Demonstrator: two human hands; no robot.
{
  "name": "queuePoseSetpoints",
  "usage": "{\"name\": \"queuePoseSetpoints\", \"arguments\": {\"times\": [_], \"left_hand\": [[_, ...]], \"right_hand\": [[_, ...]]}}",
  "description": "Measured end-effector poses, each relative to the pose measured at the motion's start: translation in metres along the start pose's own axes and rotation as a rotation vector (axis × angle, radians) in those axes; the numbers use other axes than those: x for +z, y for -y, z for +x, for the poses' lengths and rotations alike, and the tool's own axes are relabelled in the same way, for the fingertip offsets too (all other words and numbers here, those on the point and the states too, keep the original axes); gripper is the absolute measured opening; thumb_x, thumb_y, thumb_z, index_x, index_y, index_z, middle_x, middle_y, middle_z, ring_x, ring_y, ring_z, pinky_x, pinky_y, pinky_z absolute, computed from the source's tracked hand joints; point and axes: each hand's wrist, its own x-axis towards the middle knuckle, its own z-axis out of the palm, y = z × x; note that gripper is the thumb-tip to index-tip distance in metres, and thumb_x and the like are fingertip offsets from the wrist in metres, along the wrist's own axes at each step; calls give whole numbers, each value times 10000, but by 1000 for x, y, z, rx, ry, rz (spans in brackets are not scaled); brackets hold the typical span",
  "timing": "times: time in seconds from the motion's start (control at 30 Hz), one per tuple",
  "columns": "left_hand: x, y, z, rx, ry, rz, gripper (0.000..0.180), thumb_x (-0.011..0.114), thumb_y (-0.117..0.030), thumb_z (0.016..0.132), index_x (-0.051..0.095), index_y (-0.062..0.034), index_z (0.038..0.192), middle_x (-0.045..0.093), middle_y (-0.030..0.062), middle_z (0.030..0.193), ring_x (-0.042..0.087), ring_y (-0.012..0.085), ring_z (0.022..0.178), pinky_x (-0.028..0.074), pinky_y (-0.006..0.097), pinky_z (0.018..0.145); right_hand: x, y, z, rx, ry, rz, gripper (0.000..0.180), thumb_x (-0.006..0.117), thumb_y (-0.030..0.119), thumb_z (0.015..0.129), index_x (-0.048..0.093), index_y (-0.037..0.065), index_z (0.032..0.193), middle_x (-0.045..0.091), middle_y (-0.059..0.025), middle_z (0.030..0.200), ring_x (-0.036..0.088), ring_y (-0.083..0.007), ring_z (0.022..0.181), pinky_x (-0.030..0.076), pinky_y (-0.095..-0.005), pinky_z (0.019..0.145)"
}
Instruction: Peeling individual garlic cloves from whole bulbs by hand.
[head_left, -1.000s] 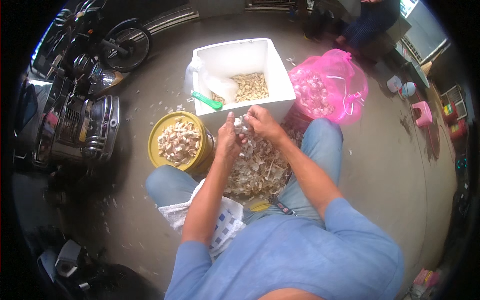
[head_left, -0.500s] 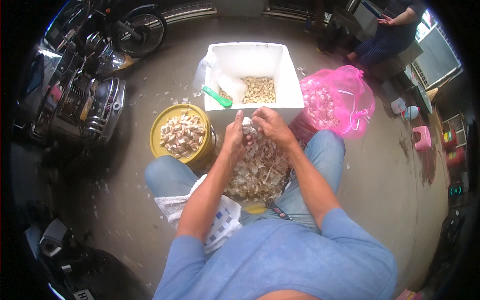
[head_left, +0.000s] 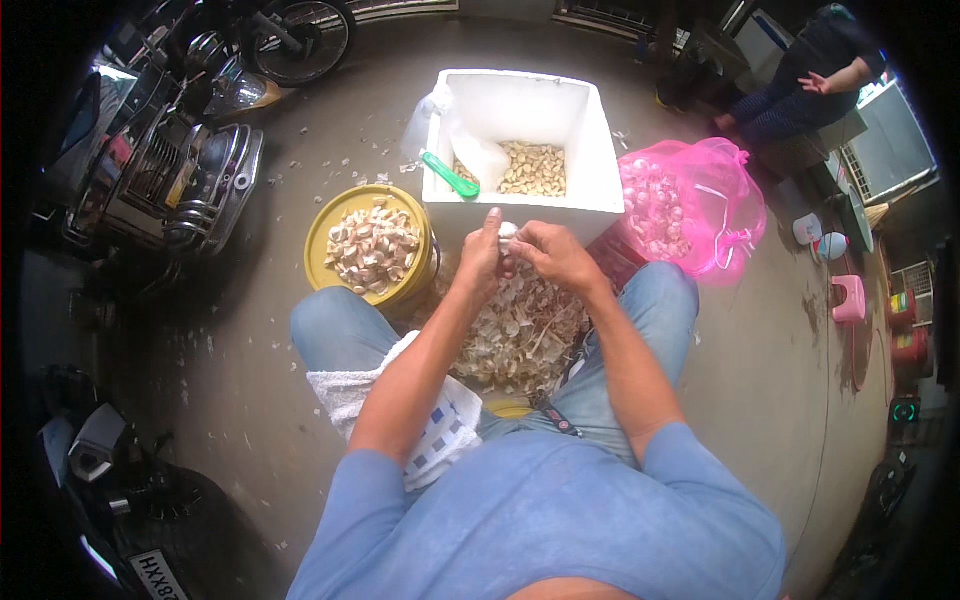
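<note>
Between my two hands is a whitish garlic bulb [head_left: 508,231], held just in front of the white foam box. My left hand [head_left: 483,254] wraps it from the left with the thumb up. From the other side my right hand [head_left: 556,255] pinches it with bent fingers. Beneath them spreads a heap of papery garlic skins [head_left: 520,335] between my knees. Peeled cloves [head_left: 532,168] lie in the foam box [head_left: 530,203], which has a clear plastic bag over its left wall and a green-handled tool [head_left: 450,175] on its near left rim. Unpeeled cloves [head_left: 372,245] fill a yellow tub [head_left: 322,272] at left.
A pink mesh sack [head_left: 722,215] of garlic bulbs stands right of the box. Motorcycles [head_left: 190,190] line the left side. Another person [head_left: 815,80] is at the far right, near a pink stool [head_left: 848,298]. A white towel [head_left: 430,425] lies over my left thigh.
The whole view has shifted slightly, so the box and tub sit further right and higher. My hands stay together on the garlic bulb. The other person's hand and arm have lowered.
</note>
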Motion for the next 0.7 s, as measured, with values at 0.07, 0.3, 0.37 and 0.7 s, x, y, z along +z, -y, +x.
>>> {"name": "queuePoseSetpoints", "arguments": {"times": [0.07,0.3,0.37,0.7], "left_hand": [[3,0,-3,-14,22,-49,441,528,-521,1020,585,-101,899,539,4,660,429,107,441,327,278,382],[-9,-16,-3,-98,128,-310,418,527,-459,1021,625,-60,940,556,5,673,384,99,409,298,277,358],[-8,-19,-6,-111,102,-281,449,515,-460,1024,640,-33,960,570,17,677,381,99,404,299,272,357],[2,-14,-9,57,9,-53,380,629,-465,982,616,-93,906,548,2,644,433,102,429,334,269,372]], "right_hand": [[8,-12,1,-68,-33,-53,186,618,132,956,614,-40,885,661,-123,747,598,-157,646,495,-359,577],[1,1,0,153,-22,362,167,610,136,964,625,-18,900,624,-57,719,550,-89,562,462,-299,501],[-3,-4,0,95,-67,284,155,603,127,963,622,-13,900,611,-45,711,536,-75,552,452,-287,492],[-4,-14,4,118,-37,184,223,688,180,936,639,-38,951,609,-73,719,578,-120,656,491,-320,579]]}}
